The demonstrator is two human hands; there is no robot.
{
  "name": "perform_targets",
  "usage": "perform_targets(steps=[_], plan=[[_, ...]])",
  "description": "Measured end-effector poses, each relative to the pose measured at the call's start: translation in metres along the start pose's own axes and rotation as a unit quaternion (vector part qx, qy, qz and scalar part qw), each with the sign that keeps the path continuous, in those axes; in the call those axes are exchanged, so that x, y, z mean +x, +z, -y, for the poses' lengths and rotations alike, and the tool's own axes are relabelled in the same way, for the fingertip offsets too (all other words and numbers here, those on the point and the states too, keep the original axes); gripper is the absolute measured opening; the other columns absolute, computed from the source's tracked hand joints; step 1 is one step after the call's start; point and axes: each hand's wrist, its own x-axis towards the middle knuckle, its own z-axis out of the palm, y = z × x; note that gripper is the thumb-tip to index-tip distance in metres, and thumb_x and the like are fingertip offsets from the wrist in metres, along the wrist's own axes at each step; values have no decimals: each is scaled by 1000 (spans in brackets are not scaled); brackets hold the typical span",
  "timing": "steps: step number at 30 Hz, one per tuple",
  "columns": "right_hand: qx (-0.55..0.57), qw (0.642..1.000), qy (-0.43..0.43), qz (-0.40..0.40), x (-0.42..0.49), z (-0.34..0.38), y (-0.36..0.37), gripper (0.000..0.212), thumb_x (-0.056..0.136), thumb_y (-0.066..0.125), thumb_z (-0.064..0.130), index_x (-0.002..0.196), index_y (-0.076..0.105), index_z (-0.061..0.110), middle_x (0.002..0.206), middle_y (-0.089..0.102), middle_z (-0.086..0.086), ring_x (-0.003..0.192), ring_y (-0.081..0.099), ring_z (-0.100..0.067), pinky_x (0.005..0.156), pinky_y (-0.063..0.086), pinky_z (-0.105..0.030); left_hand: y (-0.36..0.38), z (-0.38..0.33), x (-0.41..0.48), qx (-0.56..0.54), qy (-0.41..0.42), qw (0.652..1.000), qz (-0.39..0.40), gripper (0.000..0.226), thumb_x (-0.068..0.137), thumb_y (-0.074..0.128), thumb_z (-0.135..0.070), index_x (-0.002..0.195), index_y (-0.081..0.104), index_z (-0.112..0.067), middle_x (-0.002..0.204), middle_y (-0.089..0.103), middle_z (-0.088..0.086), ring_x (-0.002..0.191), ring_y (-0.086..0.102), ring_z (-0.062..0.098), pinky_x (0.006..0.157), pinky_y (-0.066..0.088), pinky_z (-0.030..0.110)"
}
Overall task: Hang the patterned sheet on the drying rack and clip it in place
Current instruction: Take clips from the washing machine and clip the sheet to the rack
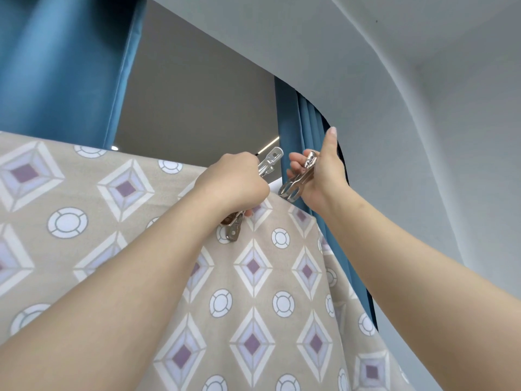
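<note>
- Nearest, both forearms reach up and away across the patterned sheet, which already hangs draped over the rack, its beige cloth falling well below the fingers on the near side.
- The rack's bar itself is hidden under the fold (only the straight top line of the cloth gives it away), so how squarely the sheet sits on it cannot be told.
- The left hand is clenched at the sheet's top edge, its fingers curled round metal clips: one tab sticks up beyond the knuckles, and another clip shows below the palm against the cloth. Whether that lower clip already bites the fabric or is only held there is unclear.
- Just beside it, toward the sheet's right corner, the right hand grips a further metal clip with the thumb raised; the clip's mouth points down at the hem, near it but apparently not yet on it.
- Judged from this, hanging is done and clipping is under way; the corner by the right fingers is not yet pinned.
- Farthest, past the fingers, stand blue curtains and a grey wall.
</note>
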Motion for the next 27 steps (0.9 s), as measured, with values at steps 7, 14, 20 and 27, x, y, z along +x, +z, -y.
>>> perform_targets(steps=[7, 14, 20, 27], plan=[[-18, 999, 35, -28, 1, -13, -1, 50, 94, 37, 56, 81, 45, 9, 66, 48, -4, 48, 36, -14, 57, 49, -29, 0, 2, -2, -4, -4, 1000, -10, 9, 74, 45, -9, 79, 50, -14, 70, 71, 5, 74, 69, 25, 73, 57, 38], [72, 995, 42, -49, -1, -4, -4, 52, 95, 35, 55, 77, 42, 8, 65, 45, -5, 47, 35, -14, 56, 50, -28, 1, 2, -3, -17, -7, 1000, -14, 9, 75, 44, -9, 79, 50, -14, 70, 71, 4, 73, 69, 25, 72, 57, 37], [33, 998, 47, -39, -4, -13, 2, 52, 93, 37, 58, 78, 43, 8, 63, 44, -4, 48, 36, -14, 55, 52, -30, 4, 3, 0, -18, -10, 999, -31, 10, 74, 44, -9, 80, 51, -12, 76, 68, 7, 74, 68, 29, 75, 57, 41], [51, 997, 49, -40, -10, -9, 4, 52, 93, 37, 56, 79, 44, 7, 65, 44, -5, 49, 35, -14, 60, 54, -31, 1, 1, -3, -28, -12, 999, -43, 8, 76, 43, -10, 77, 50, -13, 72, 69, 6, 72, 68, 27, 72, 56, 38]])
